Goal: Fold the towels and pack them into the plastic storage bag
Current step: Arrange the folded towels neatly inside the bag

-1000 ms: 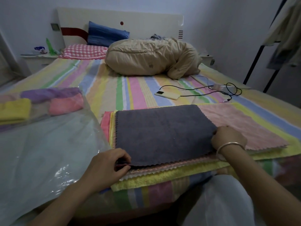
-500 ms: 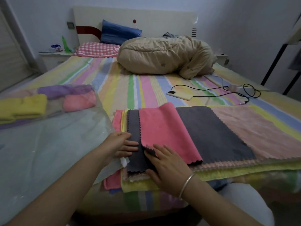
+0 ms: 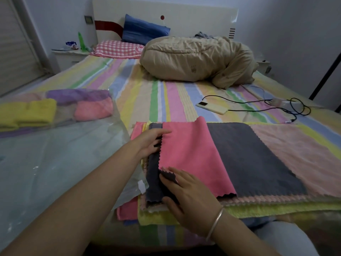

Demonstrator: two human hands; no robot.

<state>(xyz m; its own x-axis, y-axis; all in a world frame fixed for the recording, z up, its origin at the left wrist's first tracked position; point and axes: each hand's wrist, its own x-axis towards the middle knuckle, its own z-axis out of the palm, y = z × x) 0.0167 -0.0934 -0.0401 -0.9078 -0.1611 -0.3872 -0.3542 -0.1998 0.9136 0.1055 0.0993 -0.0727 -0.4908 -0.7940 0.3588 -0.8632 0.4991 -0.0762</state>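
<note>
Our right hand (image 3: 186, 193), fingers nearly straight, presses flat on the near edge of the grey towel (image 3: 258, 159) at lower middle, and just beyond, our left hand (image 3: 149, 143) rests open on the zigzag edge of its turned-over pink flap (image 3: 190, 154). We judge this first fold half made, with the stack (image 3: 276, 207) beneath unfolded. At upper left, the plastic bag (image 3: 55, 163) already holds folded towels (image 3: 27, 113).

Plastic storage bag (image 3: 55, 163) on the left of the bed (image 3: 166, 100), folded towels (image 3: 55, 108) inside at its far end, stack of towels (image 3: 276, 209) just right of it, left hand (image 3: 149, 143) and right hand (image 3: 190, 196) on the stack's left edge, phone (image 3: 212, 107) behind the stack, quilt (image 3: 193, 60) farther back
</note>
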